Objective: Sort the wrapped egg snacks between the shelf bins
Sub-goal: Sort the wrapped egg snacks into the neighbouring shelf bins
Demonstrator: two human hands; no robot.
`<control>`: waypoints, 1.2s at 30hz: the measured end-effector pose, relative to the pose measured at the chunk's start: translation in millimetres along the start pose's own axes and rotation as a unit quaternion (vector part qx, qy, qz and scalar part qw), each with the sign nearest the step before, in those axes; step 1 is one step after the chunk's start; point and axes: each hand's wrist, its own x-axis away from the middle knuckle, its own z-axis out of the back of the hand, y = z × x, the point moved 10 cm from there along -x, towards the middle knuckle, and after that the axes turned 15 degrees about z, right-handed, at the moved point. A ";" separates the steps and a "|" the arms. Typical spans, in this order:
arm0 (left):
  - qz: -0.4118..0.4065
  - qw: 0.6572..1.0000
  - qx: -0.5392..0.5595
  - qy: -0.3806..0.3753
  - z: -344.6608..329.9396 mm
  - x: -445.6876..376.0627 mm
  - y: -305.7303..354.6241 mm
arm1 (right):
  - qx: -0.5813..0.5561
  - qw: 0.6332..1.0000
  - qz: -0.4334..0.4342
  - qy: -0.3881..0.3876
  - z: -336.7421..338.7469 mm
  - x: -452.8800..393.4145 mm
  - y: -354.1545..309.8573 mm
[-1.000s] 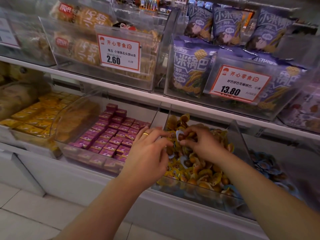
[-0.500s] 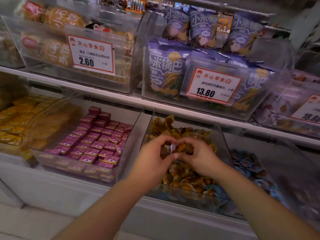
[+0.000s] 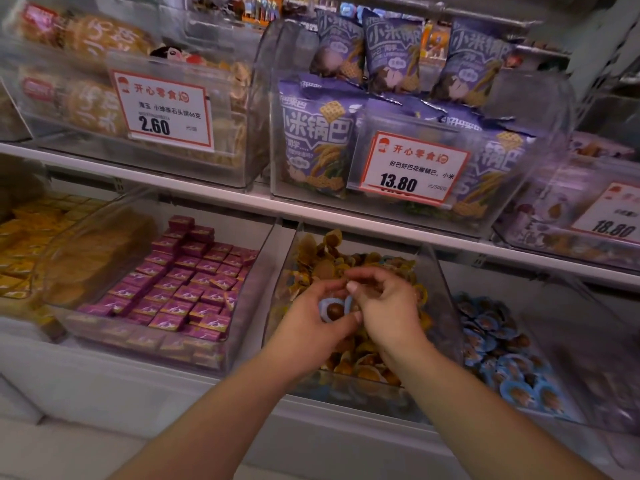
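Running across the whole view behind the hands, the white shelf (image 3: 214,197) carries clear bins above and below. Straight up from the grip sits a bin of purple snack bags (image 3: 318,140) with a 13.80 price card (image 3: 414,168); up and to the left of the grip is a bin of round biscuit packs (image 3: 93,102) with a 2.60 price card (image 3: 166,112). Directly beneath both hands is the clear middle bin (image 3: 440,292), filled with yellow-wrapped egg snacks (image 3: 325,265). Left of the grip lies a bin of pink boxes (image 3: 180,285), and right of it a bin of blue-wrapped egg snacks (image 3: 498,344).

Both hands meet over the middle bin. The left hand (image 3: 308,327) curls its fingers and thumb round a blue-wrapped egg snack (image 3: 334,310), whose brown egg shows through the wrapper in the gap between the two hands. The right hand (image 3: 384,306) is just beside it with fingers curled, thumb tip raised and touching the left fingers; whether it pinches the same wrapper or another I cannot tell.
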 end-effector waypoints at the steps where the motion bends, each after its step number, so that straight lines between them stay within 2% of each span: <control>1: -0.011 1.000 -0.008 0.014 4.6 2.0 2.6 | -0.029 0.999 -0.026 0.013 -2.3 3.1 4.3; 4: -0.040 0.998 -0.021 0.049 15.5 9.0 11.7 | -0.141 0.987 -0.070 0.017 -11.5 7.8 4.2; 7: -0.093 0.990 -0.060 0.090 25.0 21.0 30.8 | -0.143 0.989 -0.033 -0.003 -8.6 -0.1 -10.2; 8: -0.106 0.988 -0.056 0.096 31.0 25.2 38.1 | -0.129 0.991 -0.025 -0.006 -5.7 -3.0 -12.9; 10: -0.112 0.986 -0.019 0.120 54.1 30.5 48.3 | -0.029 0.998 0.026 -0.039 -0.5 -9.1 -18.0; 12: -0.089 0.981 0.059 0.159 87.6 31.5 47.8 | 0.077 0.981 0.105 -0.143 -13.8 -6.4 -22.2; 14: -0.044 0.973 0.157 0.165 108.0 27.8 37.9 | 0.159 0.932 0.177 -0.274 -45.3 9.5 -21.9; 16: -0.003 0.957 0.262 0.122 106.9 21.4 28.1 | 0.268 0.847 0.259 -0.380 -81.1 27.4 -12.7; 18: 0.021 0.940 0.330 0.085 99.4 17.9 23.9 | 0.374 0.769 0.287 -0.432 -105.9 34.0 3.4; 20: 0.042 0.930 0.362 0.057 94.1 18.5 22.1 | 0.426 0.740 0.277 -0.440 -113.1 23.3 13.5; 24: 0.059 0.914 0.401 0.017 94.9 24.5 22.5 | 0.446 0.752 0.248 -0.417 -92.1 -7.3 19.0; 26: 0.059 0.913 0.403 0.018 98.2 27.1 23.4 | 0.473 0.745 0.224 -0.414 -80.2 -18.3 23.6; 29: 0.064 0.914 0.401 0.026 100.9 28.1 22.1 | 0.491 0.723 0.162 -0.459 -83.1 -18.9 34.8; 32: 0.071 0.919 0.386 0.034 99.1 29.8 20.7 | 0.484 0.716 0.115 -0.489 -89.6 -19.1 38.9; 36: 0.066 0.925 0.371 0.041 99.5 31.7 21.4 | 0.491 0.698 0.120 -0.507 -97.9 -16.6 38.8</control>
